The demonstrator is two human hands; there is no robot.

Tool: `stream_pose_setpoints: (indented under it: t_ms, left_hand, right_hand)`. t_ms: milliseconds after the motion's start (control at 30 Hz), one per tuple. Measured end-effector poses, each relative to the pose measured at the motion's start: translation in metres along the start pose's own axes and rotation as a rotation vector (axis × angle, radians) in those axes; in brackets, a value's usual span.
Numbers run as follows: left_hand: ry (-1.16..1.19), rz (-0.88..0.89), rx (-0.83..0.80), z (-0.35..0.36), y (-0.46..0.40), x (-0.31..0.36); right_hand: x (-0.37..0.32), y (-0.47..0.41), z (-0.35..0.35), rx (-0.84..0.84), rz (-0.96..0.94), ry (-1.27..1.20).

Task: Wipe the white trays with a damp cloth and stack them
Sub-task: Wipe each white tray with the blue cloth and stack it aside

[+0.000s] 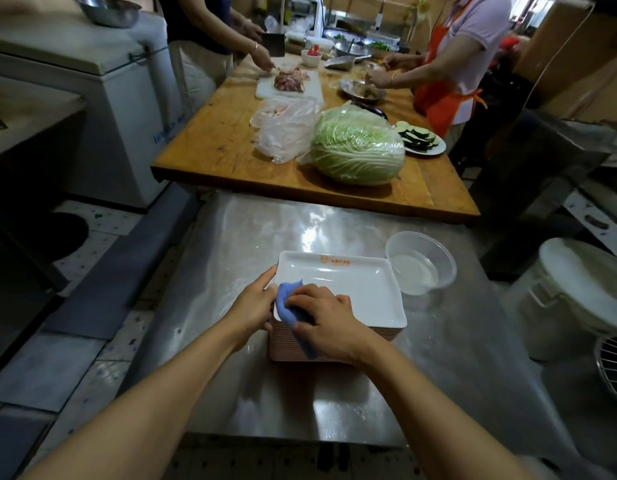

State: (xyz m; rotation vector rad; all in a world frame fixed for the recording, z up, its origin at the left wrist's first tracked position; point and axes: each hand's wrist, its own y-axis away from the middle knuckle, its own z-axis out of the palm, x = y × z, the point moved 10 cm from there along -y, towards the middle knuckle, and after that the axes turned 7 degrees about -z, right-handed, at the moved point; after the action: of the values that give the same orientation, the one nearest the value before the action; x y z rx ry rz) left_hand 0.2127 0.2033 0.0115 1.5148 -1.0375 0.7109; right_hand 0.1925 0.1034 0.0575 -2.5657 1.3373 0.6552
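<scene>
A tall stack of white rectangular trays [355,289] stands on the steel table [265,233]; the top tray carries an orange print at its far rim. My right hand [329,322] presses a blue cloth [288,303] onto the near left corner of the top tray. My left hand [253,306] grips the stack's left edge, fingers along the top tray's rim. Part of the cloth hangs down over the front of the stack.
A clear plastic bowl of water [421,263] sits right of the stack. Beyond lies a wooden table [210,147] with a wrapped cabbage [359,147], a plastic bag and a cutting board of meat; two people work there. A white bucket [573,299] stands at the right.
</scene>
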Motion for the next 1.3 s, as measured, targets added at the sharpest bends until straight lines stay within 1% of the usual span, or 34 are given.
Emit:
stream_pose_setpoints:
  t_ms: [67,133,200,267,367,500,667,733,833,933,1100,1233,1300]
  left_hand:
    - [-0.016,-0.014,0.029,0.0,-0.001,0.003]
    - [-0.046,-0.028,0.067,0.001,-0.002,0.004]
    - [-0.1,-0.04,0.104,0.002,-0.004,0.006]
    - [-0.151,-0.054,0.135,0.001,-0.006,0.005]
    - [-0.212,-0.051,0.169,-0.002,-0.01,0.004]
    - [-0.276,-0.007,0.208,-0.006,-0.015,0.007]
    - [-0.288,0.007,0.173,-0.004,-0.018,0.007]
    - [-0.279,0.009,0.167,-0.004,-0.017,0.007]
    - [-0.274,0.003,0.163,-0.005,-0.017,0.005]
    - [-0.25,0.0,0.136,-0.002,-0.015,0.005]
    - [-0.247,0.01,0.152,-0.005,-0.015,0.007]
    - [-0.176,0.026,0.122,0.0,-0.012,0.003]
    - [-0.146,0.034,0.128,-0.001,-0.012,0.002]
  right_hand:
    - [-0.006,0.007,0.0,0.024,-0.044,0.062]
    - [-0.012,0.012,-0.001,0.086,-0.083,0.129]
    - [-0.011,0.018,-0.002,0.133,-0.083,0.195]
    - [0.002,0.03,-0.009,0.182,-0.03,0.24]
    - [0.036,0.059,-0.028,0.248,0.106,0.298]
    - [0.072,0.084,-0.047,0.244,0.275,0.424]
    - [0.088,0.05,-0.056,0.205,0.259,0.471]
    - [0.095,0.031,-0.061,0.234,0.248,0.424]
    - [0.098,0.013,-0.058,0.32,0.256,0.243]
    - [0.073,-0.009,-0.032,0.269,0.149,0.157]
    - [0.024,-0.043,-0.007,0.178,-0.009,0.083]
    - [0.008,-0.021,-0.01,0.214,-0.063,-0.011]
    - [0.0,-0.002,-0.009,0.217,-0.115,0.005]
